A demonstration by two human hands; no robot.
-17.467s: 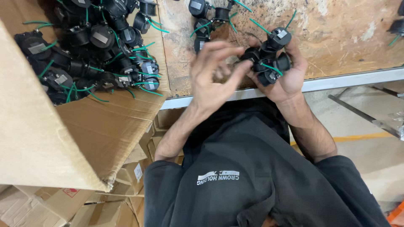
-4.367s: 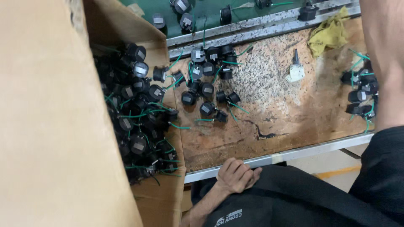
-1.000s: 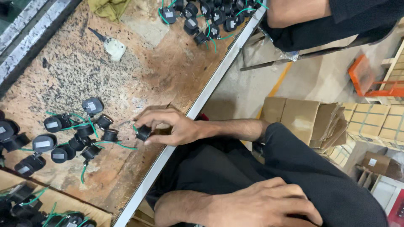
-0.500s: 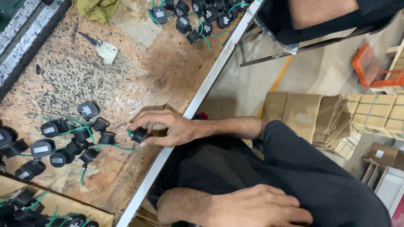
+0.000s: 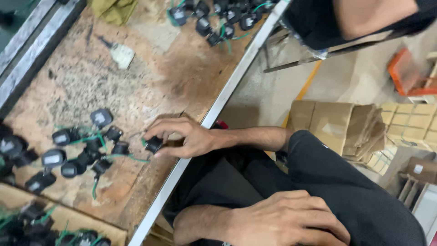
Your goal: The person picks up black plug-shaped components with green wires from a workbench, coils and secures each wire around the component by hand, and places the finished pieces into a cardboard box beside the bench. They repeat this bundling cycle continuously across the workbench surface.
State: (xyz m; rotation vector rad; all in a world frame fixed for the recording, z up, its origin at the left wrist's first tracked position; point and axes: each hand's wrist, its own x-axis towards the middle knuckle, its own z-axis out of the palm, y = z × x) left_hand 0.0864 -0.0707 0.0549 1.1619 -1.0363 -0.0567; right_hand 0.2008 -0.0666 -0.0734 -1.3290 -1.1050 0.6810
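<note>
My right hand [image 5: 191,139] reaches onto the worn wooden workbench [image 5: 150,77] and pinches a small black round part [image 5: 154,145] with a green wire near the bench's metal front edge. Just left of it lies a cluster of the same black parts with green wires [image 5: 82,148]. My left hand [image 5: 287,221] rests on my lap in dark clothing, fingers loosely spread, holding nothing.
More black parts [image 5: 218,18] lie at the bench's far end by another person's arm [image 5: 364,18]. A cardboard box of parts [image 5: 59,228] sits bottom left. A small white piece [image 5: 122,54] and an olive rag [image 5: 114,8] lie on the bench. Cardboard boxes [image 5: 337,127] stand on the floor.
My right hand stays in nearly the same spot, still pinching the black part. My left hand remains on my lap. The view has shifted slightly.
</note>
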